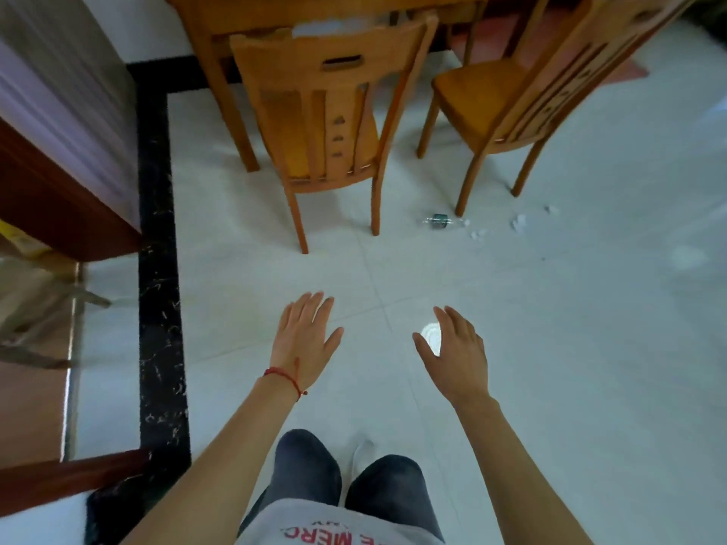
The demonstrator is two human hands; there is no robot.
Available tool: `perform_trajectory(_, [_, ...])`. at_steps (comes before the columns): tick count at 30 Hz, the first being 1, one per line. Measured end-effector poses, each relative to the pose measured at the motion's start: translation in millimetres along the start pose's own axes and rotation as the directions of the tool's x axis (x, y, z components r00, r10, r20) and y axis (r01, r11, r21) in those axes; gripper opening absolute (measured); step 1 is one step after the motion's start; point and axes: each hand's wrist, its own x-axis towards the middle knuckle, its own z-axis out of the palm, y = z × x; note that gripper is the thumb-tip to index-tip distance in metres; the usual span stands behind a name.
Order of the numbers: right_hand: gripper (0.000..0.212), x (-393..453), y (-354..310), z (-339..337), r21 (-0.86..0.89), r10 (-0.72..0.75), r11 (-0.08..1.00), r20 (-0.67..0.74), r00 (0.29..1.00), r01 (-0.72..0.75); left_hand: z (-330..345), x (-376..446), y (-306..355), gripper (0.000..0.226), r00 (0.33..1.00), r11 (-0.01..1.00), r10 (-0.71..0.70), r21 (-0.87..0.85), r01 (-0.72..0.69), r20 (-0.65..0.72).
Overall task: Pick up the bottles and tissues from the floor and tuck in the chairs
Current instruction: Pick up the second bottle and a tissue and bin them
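A wooden table [204,21] stood on the pale tiled floor [550,348]; a dark cabinet [59,182], perhaps, stood left, blurred.

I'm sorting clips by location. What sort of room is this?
Likely a home dining area: a wooden table with two matching chairs pulled out on a white tiled floor.

I'm looking at a home dining room: wooden chairs [330,112] at a wooden table [275,9] on a white tiled floor [550,348].
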Motion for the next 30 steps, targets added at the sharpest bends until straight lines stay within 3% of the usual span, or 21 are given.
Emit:
perform_trajectory(12, [0.059, -16.4, 73.4, -36.1, 0.076, 0.383, 0.924, -0.169, 0.908, -0.375, 19.3, 91.5, 82.5, 0.054, 0.911, 0.923, 0.380, 0.001, -0.385, 0.160])
perform_trajectory(22, [0.059, 13.8, 82.2, -52.2, 0.113, 0.463, 0.886, -0.240, 0.853, -0.449, 24.1, 158.0, 115.1, 0.055, 0.845, 0.863, 0.500, -0.033, -0.504, 0.190])
perform_trajectory(26, [0.059, 34.4, 104.0, -65.6, 0.107, 0.466, 0.885, -0.233, 0.854, -0.454, 29.9, 184.7, 133.3, 0.065, 0.843, 0.861, 0.501, -0.017, -0.508, 0.198])
perform_trajectory(30, [0.059, 68.1, 134.8, -83.4, 0.098, 0.443, 0.896, -0.218, 0.869, -0.432, 39.5, 216.1, 157.8, 0.054, 0.858, 0.874, 0.478, -0.004, -0.487, 0.189])
